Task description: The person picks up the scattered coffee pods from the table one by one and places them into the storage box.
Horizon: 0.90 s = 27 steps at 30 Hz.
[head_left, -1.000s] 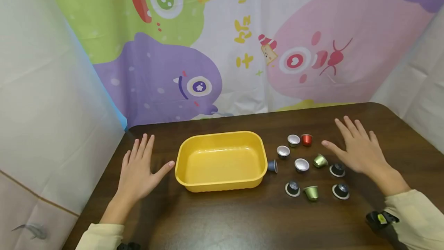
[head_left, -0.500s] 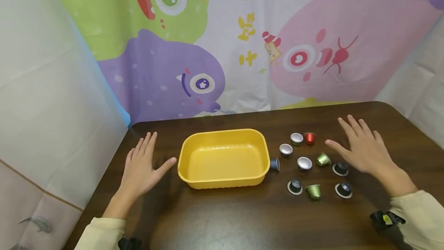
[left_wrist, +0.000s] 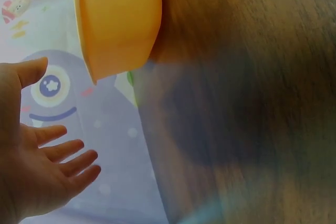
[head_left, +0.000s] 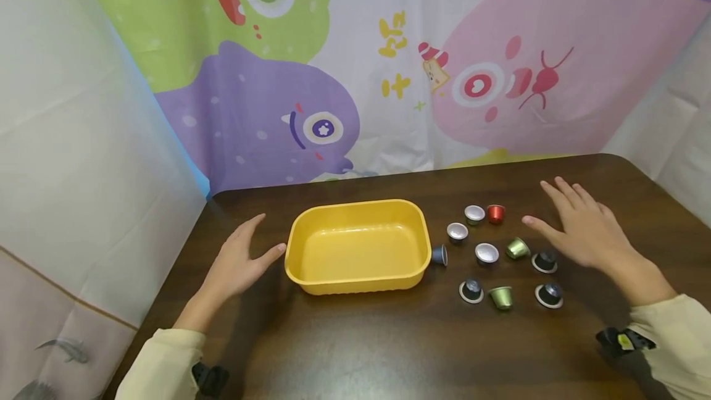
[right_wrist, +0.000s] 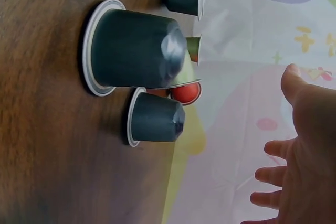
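My left hand hovers beside the left end of a yellow tub, its thumb close to the rim and its fingers extended; it holds nothing. Over the right side of the table my right hand spreads its fingers beside a group of coffee capsules, also holding nothing. Nearest to it are a black capsule and a green capsule. In the right wrist view a dark capsule stands on its rim, large in front. A blue capsule lies on its side against the tub's right wall.
A red capsule and several silver-lidded ones, such as a capsule, sit farther back. Closer to me are a green capsule and two black ones. A cartoon-printed curtain hangs behind the brown table; pale fabric walls flank it.
The left hand has turned, so its fingers now overlap from above, and its thumb is nearer the tub. The right hand has shifted only slightly. Capsules and tub stay in place.
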Tool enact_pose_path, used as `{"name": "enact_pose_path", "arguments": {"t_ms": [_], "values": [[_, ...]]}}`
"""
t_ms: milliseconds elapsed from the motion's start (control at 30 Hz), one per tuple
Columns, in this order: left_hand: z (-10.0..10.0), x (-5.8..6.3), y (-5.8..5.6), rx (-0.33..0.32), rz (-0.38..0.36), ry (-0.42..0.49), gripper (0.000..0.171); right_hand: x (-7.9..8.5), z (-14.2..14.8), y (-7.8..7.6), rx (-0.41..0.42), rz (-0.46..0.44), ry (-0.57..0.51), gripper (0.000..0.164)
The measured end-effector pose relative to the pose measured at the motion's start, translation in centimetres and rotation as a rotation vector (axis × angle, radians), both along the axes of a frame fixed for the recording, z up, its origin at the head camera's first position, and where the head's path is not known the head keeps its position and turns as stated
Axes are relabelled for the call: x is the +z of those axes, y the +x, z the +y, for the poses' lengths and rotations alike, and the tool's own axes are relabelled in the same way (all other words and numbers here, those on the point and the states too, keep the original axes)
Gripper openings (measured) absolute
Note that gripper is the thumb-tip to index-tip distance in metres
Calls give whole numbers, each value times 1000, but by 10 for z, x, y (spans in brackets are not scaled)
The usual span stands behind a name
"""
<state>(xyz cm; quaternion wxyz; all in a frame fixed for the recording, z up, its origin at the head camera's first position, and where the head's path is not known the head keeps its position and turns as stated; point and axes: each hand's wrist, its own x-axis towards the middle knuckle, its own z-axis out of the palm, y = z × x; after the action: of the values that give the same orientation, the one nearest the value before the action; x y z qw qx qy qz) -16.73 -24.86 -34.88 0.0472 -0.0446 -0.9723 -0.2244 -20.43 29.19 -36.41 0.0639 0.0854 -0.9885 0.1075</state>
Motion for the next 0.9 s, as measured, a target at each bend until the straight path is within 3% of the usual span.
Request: {"name": "enact_pose_path", "arguments": {"t_ms": [300,733,900], "values": [[3,2,-6,-29,-59,98,70,6,-3,2,47,33,0,85],[2,9,-12,-11,-219,209,54,14,-9,8,109,20,-17,79],[1,12,-14,-8,-295,297,54,17,-11,11,112,0,-23,75]]}}
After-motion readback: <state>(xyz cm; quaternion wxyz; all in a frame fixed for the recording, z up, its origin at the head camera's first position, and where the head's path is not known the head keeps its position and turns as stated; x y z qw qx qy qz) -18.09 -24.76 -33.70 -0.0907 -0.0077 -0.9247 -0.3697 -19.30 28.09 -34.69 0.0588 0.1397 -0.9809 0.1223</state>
